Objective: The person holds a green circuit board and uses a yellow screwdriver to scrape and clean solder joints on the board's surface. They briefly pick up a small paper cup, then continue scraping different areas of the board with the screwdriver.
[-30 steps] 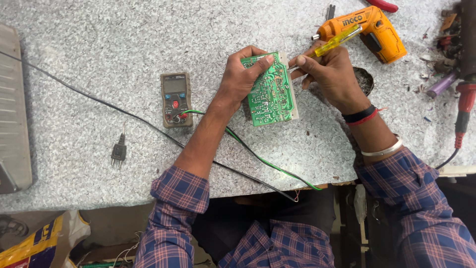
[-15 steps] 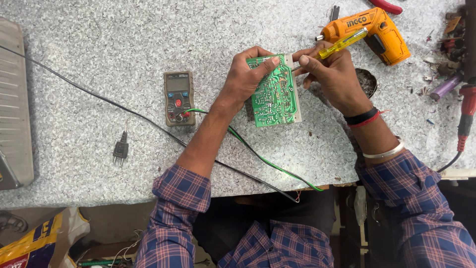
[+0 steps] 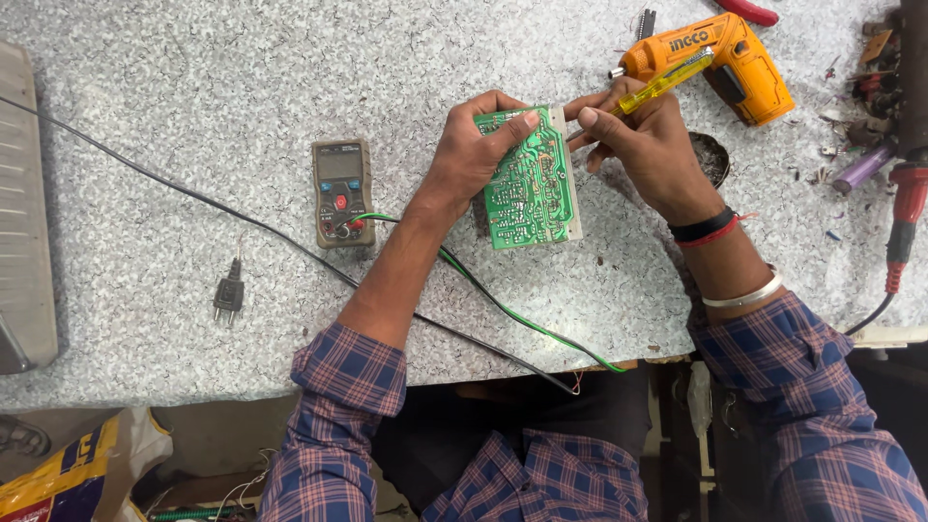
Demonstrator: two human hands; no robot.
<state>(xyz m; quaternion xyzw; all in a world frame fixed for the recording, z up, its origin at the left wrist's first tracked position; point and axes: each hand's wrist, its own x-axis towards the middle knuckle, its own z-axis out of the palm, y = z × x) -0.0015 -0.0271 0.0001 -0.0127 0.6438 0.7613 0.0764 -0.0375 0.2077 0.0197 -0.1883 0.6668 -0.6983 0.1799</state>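
Note:
My left hand [image 3: 474,155] grips a green circuit board [image 3: 530,184] by its upper left corner, solder side up, just above the speckled worktop [image 3: 193,116]. My right hand [image 3: 643,145] holds a yellow-handled screwdriver [image 3: 665,82] in its fingers, with the tip hidden near the board's upper right edge. A brown multimeter [image 3: 341,191] lies left of the left hand, with a green lead [image 3: 503,304] running under my left forearm.
An orange cordless screwdriver [image 3: 720,58] lies beyond my right hand, beside a small dark dish [image 3: 713,158]. A black cable [image 3: 174,188] crosses the worktop; a small black plug [image 3: 228,295] lies at left. A grey panel [image 3: 24,213] sits at the left edge; red-handled tools [image 3: 904,208] at right.
The view has shifted slightly. Both hands and the board stay together, with the right hand's fingers adjusting the screwdriver at the board's upper right edge.

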